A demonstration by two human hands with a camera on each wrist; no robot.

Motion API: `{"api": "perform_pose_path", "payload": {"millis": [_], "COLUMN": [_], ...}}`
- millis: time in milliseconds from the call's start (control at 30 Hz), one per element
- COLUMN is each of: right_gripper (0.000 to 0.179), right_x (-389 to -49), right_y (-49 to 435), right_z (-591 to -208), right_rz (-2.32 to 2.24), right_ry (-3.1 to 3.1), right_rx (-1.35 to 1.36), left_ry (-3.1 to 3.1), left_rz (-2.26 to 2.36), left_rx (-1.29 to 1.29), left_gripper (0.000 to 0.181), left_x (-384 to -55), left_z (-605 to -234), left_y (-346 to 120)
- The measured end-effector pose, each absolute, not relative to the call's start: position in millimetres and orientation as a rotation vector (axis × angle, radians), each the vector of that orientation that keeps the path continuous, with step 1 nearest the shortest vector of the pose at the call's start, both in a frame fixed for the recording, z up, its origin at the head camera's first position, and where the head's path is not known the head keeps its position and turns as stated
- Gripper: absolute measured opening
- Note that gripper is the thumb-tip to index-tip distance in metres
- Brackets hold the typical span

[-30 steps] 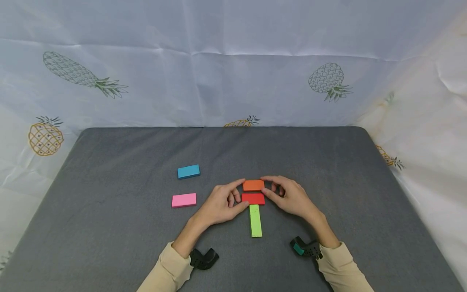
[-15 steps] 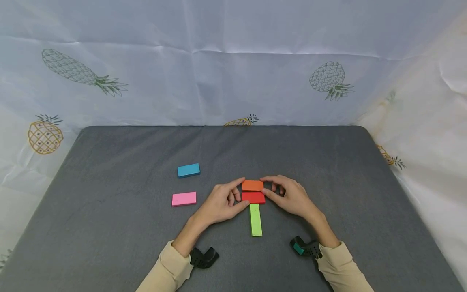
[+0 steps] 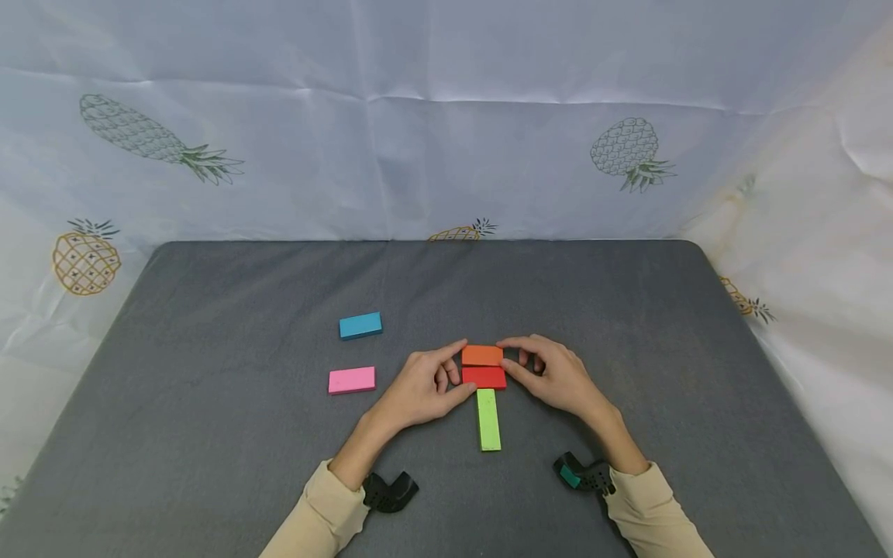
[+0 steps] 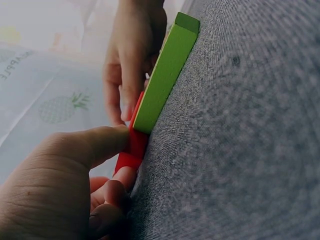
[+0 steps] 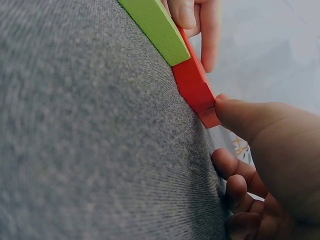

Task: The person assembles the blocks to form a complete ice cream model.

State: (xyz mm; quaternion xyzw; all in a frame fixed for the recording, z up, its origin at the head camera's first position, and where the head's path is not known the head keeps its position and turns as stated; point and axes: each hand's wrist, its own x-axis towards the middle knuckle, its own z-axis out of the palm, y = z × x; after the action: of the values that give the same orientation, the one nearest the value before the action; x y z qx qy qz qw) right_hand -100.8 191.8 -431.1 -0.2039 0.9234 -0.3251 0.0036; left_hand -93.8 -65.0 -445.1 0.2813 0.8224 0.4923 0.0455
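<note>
Grey-covered table (image 3: 209,387) carries five flat blocks, all in the open on its top. Left hand (image 3: 422,391) clamps across the middle pair: thumb on near edge of the red block (image 3: 484,377), index finger at far left corner of the orange block (image 3: 481,356), other fingers curled in by the left ends. Right hand (image 3: 558,376) pinches the orange block's right end, index finger at far corner, thumb at near corner, rest of the fingers bent. Orange block sits just beyond the red block, long sides facing, thin dark line between; can't tell if they touch all along. Green block (image 3: 488,420) runs from the red block's near edge toward the person, about square to it. Pink block (image 3: 352,380) and blue block (image 3: 360,325) off to the left, apart, blue the farther. Pineapple-print cloth (image 3: 446,170) behind
</note>
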Motion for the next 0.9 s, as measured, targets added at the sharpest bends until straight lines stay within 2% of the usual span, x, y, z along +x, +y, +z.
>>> {"api": "perform_pose_path", "payload": {"millis": [900], "right_gripper": [0.030], "right_x": [-101.3], "right_y": [193.7], "right_z": [-434.9], "right_rz": [-1.065], "right_ry": [2.904], "right_rx": [-0.692], "left_ry": [2.489], "left_rz": [1.501], "left_rx": [0.816], "left_gripper": [0.053], "left_x": [-93.6], "left_z": [-443.1], "left_y": [-65.4]}}
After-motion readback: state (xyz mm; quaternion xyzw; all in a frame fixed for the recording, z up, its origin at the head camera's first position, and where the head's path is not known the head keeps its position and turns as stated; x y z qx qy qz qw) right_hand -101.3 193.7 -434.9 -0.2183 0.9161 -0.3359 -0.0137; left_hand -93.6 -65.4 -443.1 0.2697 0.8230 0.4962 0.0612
